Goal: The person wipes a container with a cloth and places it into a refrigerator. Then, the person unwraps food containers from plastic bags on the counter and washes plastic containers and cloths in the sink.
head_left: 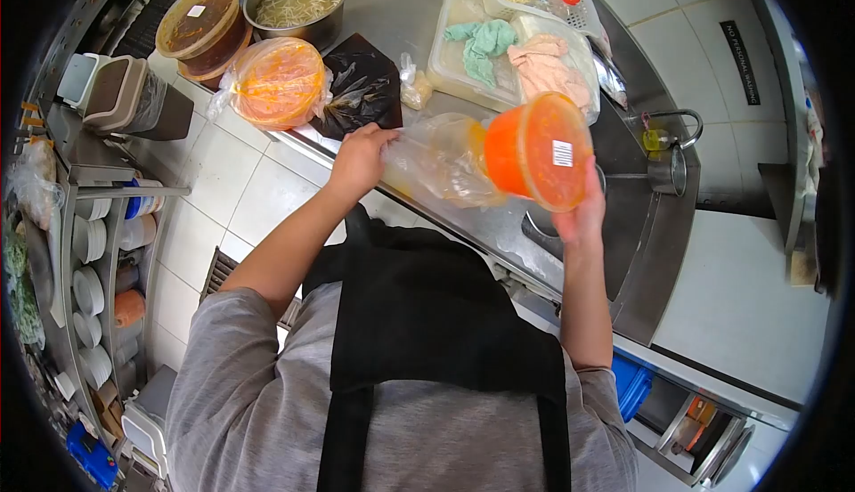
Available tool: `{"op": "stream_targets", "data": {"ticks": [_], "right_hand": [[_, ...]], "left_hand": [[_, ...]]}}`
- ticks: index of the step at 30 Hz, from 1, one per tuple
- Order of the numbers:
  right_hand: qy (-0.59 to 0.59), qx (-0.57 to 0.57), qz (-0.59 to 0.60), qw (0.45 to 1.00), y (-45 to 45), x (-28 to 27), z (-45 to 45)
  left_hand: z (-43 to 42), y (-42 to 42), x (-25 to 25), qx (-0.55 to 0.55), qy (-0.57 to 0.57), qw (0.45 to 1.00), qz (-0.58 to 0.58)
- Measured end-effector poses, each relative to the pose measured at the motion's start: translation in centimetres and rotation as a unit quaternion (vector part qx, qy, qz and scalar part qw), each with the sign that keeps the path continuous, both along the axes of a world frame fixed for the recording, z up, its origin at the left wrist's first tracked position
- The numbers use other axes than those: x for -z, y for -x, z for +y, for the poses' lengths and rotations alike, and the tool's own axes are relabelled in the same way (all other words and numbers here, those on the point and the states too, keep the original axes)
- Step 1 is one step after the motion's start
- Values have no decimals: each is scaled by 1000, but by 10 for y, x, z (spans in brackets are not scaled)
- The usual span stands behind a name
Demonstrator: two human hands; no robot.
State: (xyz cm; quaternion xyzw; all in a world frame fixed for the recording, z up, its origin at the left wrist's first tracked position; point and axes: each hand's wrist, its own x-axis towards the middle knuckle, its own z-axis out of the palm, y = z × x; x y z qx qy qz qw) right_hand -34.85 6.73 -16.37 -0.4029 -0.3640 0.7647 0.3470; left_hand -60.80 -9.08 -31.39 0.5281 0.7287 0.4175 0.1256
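Observation:
My left hand (361,161) pinches the edge of a clear plastic bag (436,167) that is stretched sideways above the steel counter. My right hand (581,207) grips a round plastic tub (525,149) with orange contents, tilted so that its lid with a white barcode label faces up. The bag meets the tub's left end; whether the tub is partly inside it I cannot tell. Behind my left hand sit a black plastic bag (363,82) and a round orange bundle (278,82) wrapped in clear plastic. A small knotted bag (413,87) lies beside the black one.
At the back left are a brown-filled tub (203,24) and a steel bowl (298,7) of sprouts in liquid. A plastic bin (450,56) with green (485,47) and pink (552,65) cloths stands behind the tub. The sink (623,225) is at right; dish shelves (107,269) are at left.

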Motion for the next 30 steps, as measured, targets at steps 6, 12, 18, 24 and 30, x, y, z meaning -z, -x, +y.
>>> {"op": "stream_targets", "data": {"ticks": [6, 12, 18, 24, 30], "right_hand": [[-6, 11, 3, 1000, -54, -11, 29], [1, 73, 2, 997, -90, -28, 35], [-14, 111, 4, 994, -125, -21, 38], [-6, 150, 38, 988, -145, 0, 41], [-50, 147, 38, 987, -165, 31, 63]], "left_hand": [[-10, 3, -22, 107, 154, 982, -4], [-11, 4, -47, 120, 31, 989, -75], [51, -61, -92, 230, -37, 940, -251], [144, -169, -139, 291, 221, 691, -624], [190, -235, -125, 240, 198, 713, -629]]}}
